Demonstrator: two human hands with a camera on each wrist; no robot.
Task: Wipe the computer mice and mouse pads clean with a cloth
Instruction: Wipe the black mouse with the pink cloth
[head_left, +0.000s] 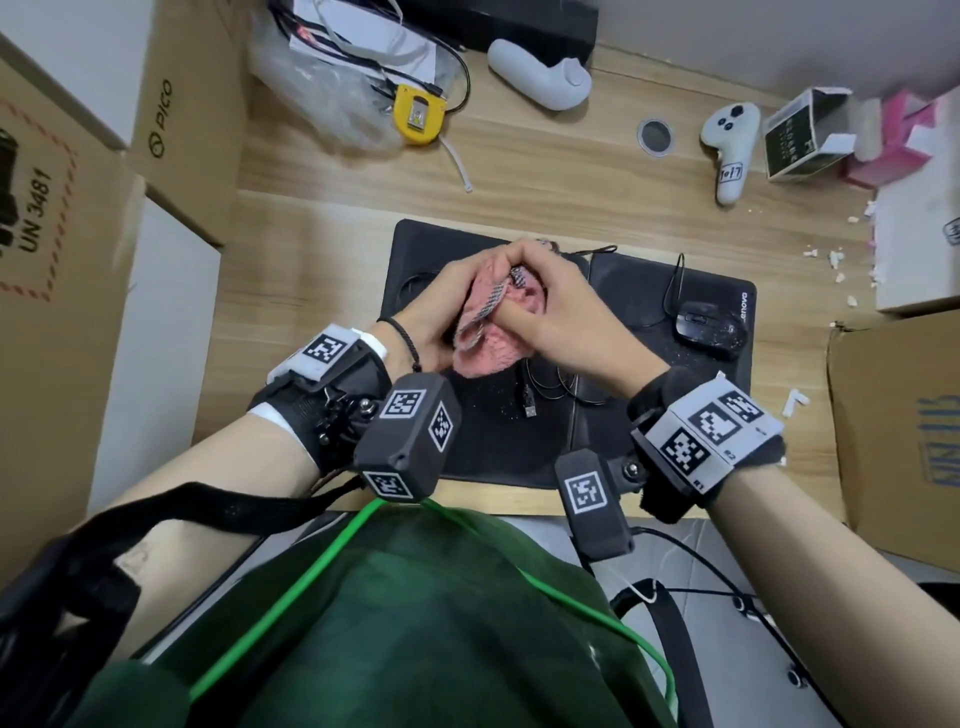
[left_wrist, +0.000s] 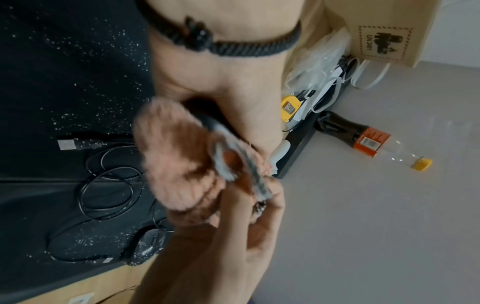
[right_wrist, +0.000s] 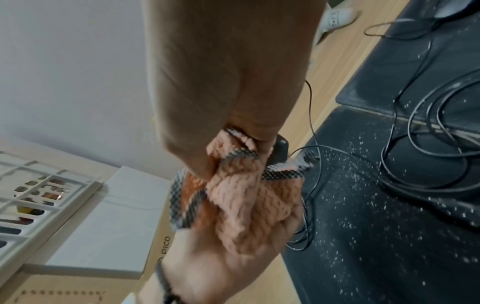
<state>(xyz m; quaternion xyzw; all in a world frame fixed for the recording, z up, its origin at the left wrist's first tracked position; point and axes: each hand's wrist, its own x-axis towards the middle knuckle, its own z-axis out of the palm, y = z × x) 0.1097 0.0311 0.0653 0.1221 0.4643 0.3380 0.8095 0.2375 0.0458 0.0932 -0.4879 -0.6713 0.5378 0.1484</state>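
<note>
Two flat black rubber-backed mouse pads (head_left: 519, 441) lie side by side on the pale wooden desk (head_left: 322, 208), touching along their inner edges and speckled with white crumbs; thin and limp, they would likely buckle if lifted by a corner, so they look best wiped in place, pressed flat. Above the left pad, both hands close around a soft pink knitted cloth with a grey checked border (head_left: 485, 332), bunched into a wad. The left hand (head_left: 441, 306) cups it from beneath, fingers curled; the right hand (head_left: 566, 317) presses from above, thumb dug into the folds. Inside the bundle a small black wired computer mouse (right_wrist: 279, 151) shows only as a dark corner, its thin black cable (head_left: 550, 382) trailing in loops to a USB plug. Light and hard-shelled, it could slip inside loose fabric; a hold on its sides seems safest. A second black wired mouse, dusted white (head_left: 709, 328), sits untouched on the right pad, probably light enough to lift one-handed by its flanks.
</note>
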